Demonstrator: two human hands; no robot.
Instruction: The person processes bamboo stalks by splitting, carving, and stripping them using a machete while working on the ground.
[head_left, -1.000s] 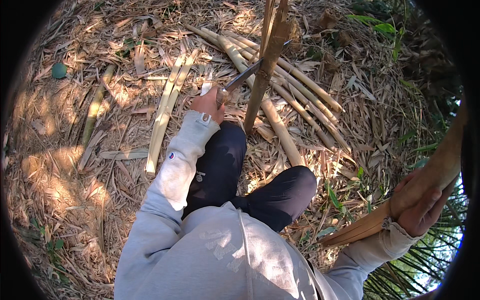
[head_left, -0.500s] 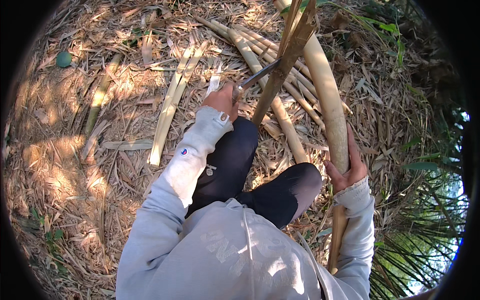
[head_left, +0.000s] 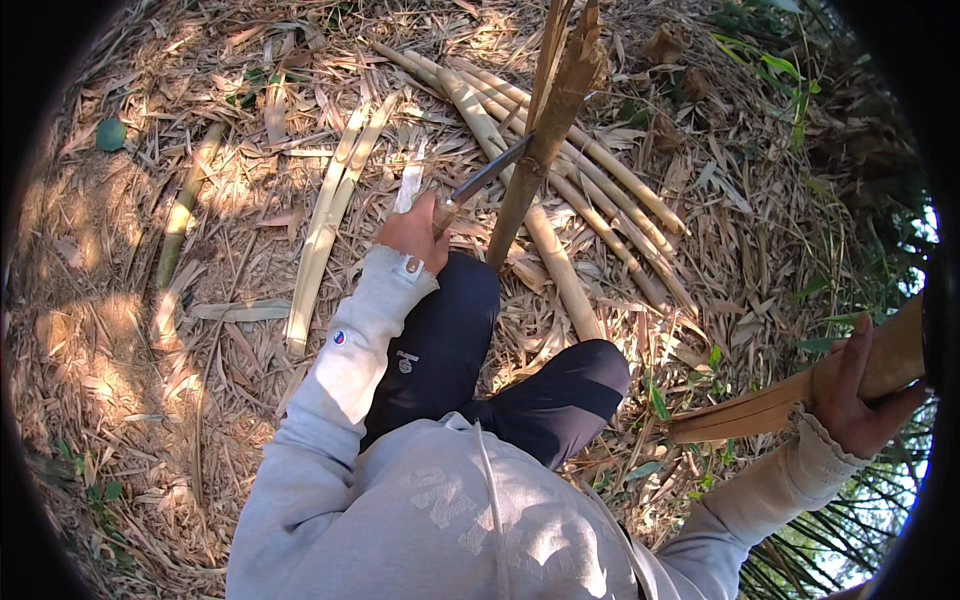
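Observation:
My left hand [head_left: 410, 232] is closed round the handle of a long knife [head_left: 490, 172], in front of my left knee. The blade slants up to the right and meets an upright, split piece of bamboo [head_left: 530, 175] with a ragged top. Whether it is sunk into the wood or passes behind it, I cannot tell. Far out to the right, my right hand [head_left: 858, 400] grips a thick, pale bamboo pole [head_left: 740, 410]. A split runs along the pole's near end, and its other end leaves the picture.
Several bamboo poles [head_left: 620, 165] lie in a loose pile beyond my knees. Two pale split strips [head_left: 335, 225] lie to the left, with a greenish bamboo piece [head_left: 185, 210] farther left. Dry leaves [head_left: 250, 370] cover the ground; green plants [head_left: 780, 70] grow along the right.
My right hand has swung the thick bamboo pole outward to the right, from upright beside my knee to near the picture's edge. My left hand still holds the knife against the upright piece.

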